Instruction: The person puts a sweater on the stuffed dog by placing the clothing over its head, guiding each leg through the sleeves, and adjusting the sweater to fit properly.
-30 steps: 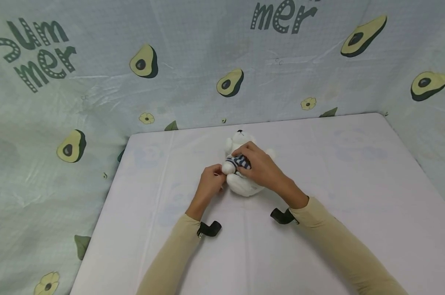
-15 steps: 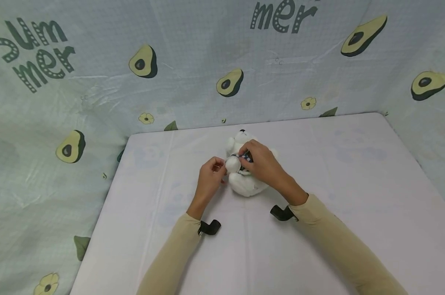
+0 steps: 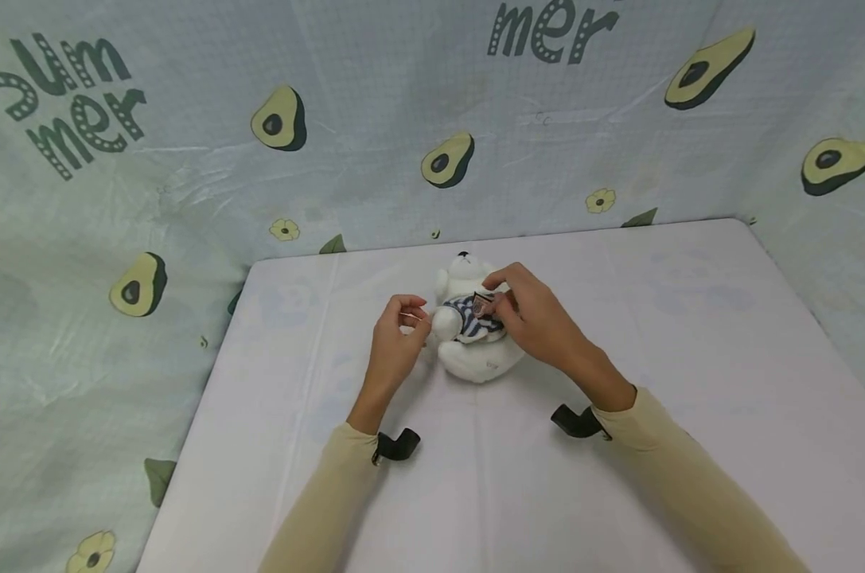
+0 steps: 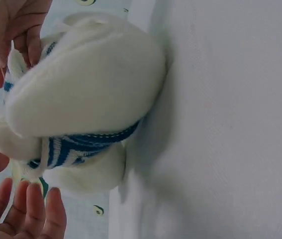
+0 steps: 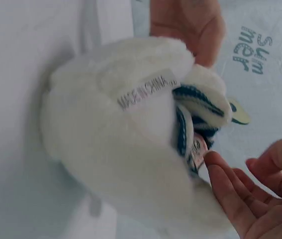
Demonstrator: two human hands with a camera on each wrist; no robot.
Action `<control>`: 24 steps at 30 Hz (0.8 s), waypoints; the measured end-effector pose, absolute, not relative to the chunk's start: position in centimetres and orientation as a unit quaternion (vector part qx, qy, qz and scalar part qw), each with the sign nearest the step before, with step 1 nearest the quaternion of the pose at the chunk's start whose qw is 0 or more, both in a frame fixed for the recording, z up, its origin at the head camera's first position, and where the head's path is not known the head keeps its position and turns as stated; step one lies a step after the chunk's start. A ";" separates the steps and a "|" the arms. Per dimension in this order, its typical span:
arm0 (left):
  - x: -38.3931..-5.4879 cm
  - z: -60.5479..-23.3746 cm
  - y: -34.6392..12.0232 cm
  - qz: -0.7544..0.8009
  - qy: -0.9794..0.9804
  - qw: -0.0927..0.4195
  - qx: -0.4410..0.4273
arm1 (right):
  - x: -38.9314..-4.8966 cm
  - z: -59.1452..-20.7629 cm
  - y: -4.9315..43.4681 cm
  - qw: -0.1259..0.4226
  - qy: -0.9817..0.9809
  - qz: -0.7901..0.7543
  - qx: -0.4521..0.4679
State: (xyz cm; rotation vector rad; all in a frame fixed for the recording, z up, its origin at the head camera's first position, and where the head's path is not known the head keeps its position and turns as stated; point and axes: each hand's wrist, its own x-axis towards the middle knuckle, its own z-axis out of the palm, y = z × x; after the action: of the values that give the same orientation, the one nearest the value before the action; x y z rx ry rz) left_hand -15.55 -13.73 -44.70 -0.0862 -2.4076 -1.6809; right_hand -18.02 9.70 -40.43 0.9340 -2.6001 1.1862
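A white plush bear with a black nose lies on its back on the white table. It wears a blue-and-white striped shirt with a small pinkish patch on the chest. My right hand hovers over the bear's side, a fingertip right at the patch, thumb and fingers spread apart. Beside the bear's arm, my left hand is held with loosely bent fingers and nothing between them. In the right wrist view, a white label reading "MADE IN CHINA" shows on the plush.
The table has a pale cover and a far edge just beyond the bear's head. Behind it hangs a curtain printed with avocados and lettering. A black camera mount sits at my left wrist, another mount at my right.
My right hand has drawn back rightward from the bear's chest, uncovering the striped shirt and the patch. My left hand has come away from the bear's arm, slightly up and left.
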 end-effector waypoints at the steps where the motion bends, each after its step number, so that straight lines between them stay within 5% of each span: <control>1: -15.3 -44.4 -13.6 -0.554 -0.822 0.121 -0.047 | -17.8 -40.3 10.1 0.083 -0.871 0.368 0.316; 9: -13.9 -43.5 -11.4 -0.268 -0.906 0.235 -0.228 | -17.5 -41.6 11.5 0.168 -0.895 0.141 0.389; 17: -13.8 -44.0 -11.0 -0.142 -0.929 0.251 -0.233 | -17.9 -42.2 11.6 0.213 -0.867 0.113 0.436; 24: -13.7 -44.3 -12.9 -0.174 -0.905 0.291 -0.257 | -18.0 -42.1 12.8 0.186 -0.879 0.110 0.425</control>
State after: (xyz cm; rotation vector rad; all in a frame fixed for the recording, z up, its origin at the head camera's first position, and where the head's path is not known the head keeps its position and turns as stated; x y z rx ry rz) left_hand -13.71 -12.89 -44.30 -0.6851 -2.4137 -0.4628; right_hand -18.04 12.80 -42.11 1.1969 -2.4751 0.3099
